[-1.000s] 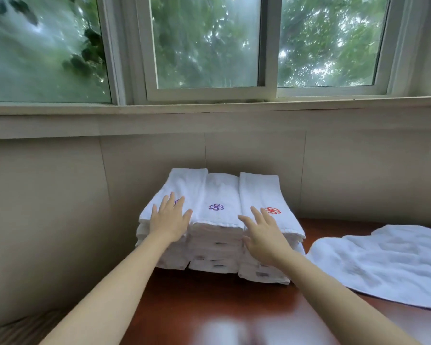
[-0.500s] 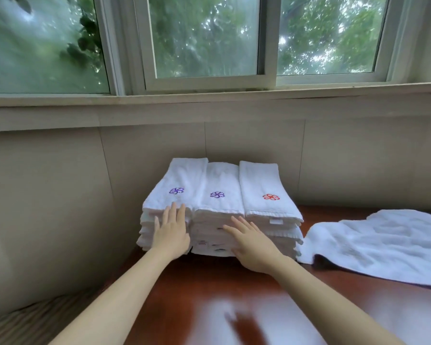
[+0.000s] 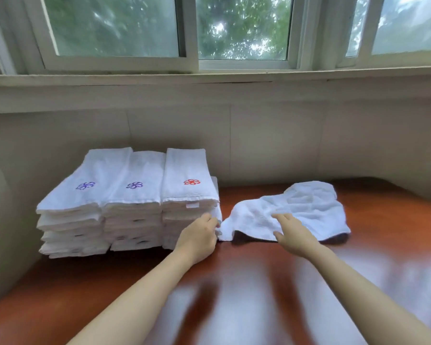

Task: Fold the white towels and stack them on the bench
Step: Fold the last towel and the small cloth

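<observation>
In the middle of the frame, a little below centre, the left hand [image 3: 200, 235] reaches to the left corner of the loose towel [image 3: 296, 210]; its fingers are curled at that corner and seem to pinch the cloth, though the fingertips are partly hidden behind the hand. Just to the right, the right hand [image 3: 289, 232] lies on the front edge of the same towel with fingers stretched and thumb spread apart, so it is touching the cloth and not gripping it.

The loose towel is one, white and crumpled, lying unfolded on the table [image 3: 259, 282] in the centre right of the frame, just beside the stacks.

At the centre left there are three stacks of folded white towels, side by side and touching, against the wall: the left stack [image 3: 85, 192], the middle stack [image 3: 135, 195] and the right stack [image 3: 187, 188]. The top towels of the left and middle stacks each carry one purple flower mark, and the top towel of the right stack has one red flower mark. How many towels are in each stack I cannot count exactly.

Across the upper part of the frame runs a window [image 3: 244, 28] with white frames and green trees behind the glass.
</observation>
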Action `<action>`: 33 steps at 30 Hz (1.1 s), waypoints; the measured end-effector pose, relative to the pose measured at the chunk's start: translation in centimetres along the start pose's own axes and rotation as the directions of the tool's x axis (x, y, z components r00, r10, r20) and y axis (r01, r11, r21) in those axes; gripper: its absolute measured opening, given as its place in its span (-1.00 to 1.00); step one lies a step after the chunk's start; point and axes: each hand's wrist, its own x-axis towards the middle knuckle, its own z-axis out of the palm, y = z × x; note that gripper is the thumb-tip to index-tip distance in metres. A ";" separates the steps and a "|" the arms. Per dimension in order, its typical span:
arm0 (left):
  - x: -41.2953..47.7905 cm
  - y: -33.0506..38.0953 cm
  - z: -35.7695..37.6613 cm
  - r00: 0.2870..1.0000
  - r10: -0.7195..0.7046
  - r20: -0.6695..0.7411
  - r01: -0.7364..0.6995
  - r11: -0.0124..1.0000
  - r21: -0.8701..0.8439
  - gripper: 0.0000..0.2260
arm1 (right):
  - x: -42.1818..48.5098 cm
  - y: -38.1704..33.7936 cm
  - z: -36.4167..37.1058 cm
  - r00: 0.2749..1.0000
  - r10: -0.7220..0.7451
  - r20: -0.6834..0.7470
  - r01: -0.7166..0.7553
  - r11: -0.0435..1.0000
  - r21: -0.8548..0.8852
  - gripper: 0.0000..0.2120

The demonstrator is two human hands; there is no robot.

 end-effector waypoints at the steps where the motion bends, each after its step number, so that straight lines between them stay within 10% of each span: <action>1: 0.7 0.9 1.5 0.999 0.001 0.037 -0.001 1.000 -0.002 -0.73 | 0.2 1.7 0.4 0.999 0.039 0.012 -0.039 0.999 -0.022 -0.50; 16: 6.2 5.8 13.0 0.999 -0.004 0.043 -0.008 0.955 0.298 -0.84 | 4.7 8.4 6.3 0.998 0.048 -0.047 -0.059 0.960 -0.275 -0.94; 24: -0.5 5.2 8.9 0.944 -0.069 0.322 0.032 0.993 0.118 -0.82 | -2.7 4.5 5.6 0.994 0.047 0.094 -0.023 0.969 -0.245 -0.73; 33: -9.6 5.3 4.6 0.960 -0.134 0.247 0.100 0.984 0.148 -0.91 | -11.6 -0.5 4.9 0.981 -0.001 0.195 0.011 0.999 -0.050 -0.78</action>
